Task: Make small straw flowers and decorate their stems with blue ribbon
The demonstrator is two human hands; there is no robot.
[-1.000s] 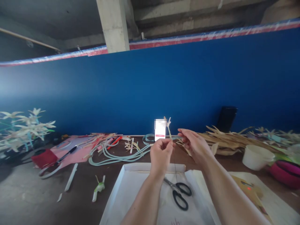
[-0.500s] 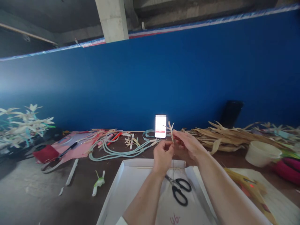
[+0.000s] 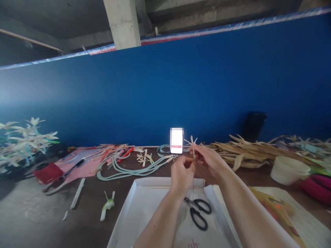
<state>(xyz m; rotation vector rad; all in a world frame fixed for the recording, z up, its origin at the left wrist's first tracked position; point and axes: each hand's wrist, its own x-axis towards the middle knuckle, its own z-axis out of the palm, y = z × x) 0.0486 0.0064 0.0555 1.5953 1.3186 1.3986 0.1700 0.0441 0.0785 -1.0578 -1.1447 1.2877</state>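
Note:
My left hand [image 3: 182, 174] and my right hand [image 3: 209, 160] meet above a white tray [image 3: 134, 203], both pinched on a small straw flower [image 3: 191, 143] with pale pointed petals on a thin stem. The right hand's fingers grip the stem just below the petals. The left hand pinches lower down, where a thin dark wire [image 3: 192, 193] hangs toward the tray. Black-handled scissors [image 3: 198, 213] lie in the tray right under my hands.
A lit phone [image 3: 177, 140] stands against the blue wall. Pale green cords [image 3: 129, 168] and strips lie at left, finished straw flowers [image 3: 23, 137] at far left. Dried leaves [image 3: 253, 151], a white cup [image 3: 289, 170] and a pink bowl [image 3: 319, 187] sit at right.
My hands have drawn closer together and dropped slightly. The flower has shifted right and tilted as the fingers turned its stem. The camera has tipped a little.

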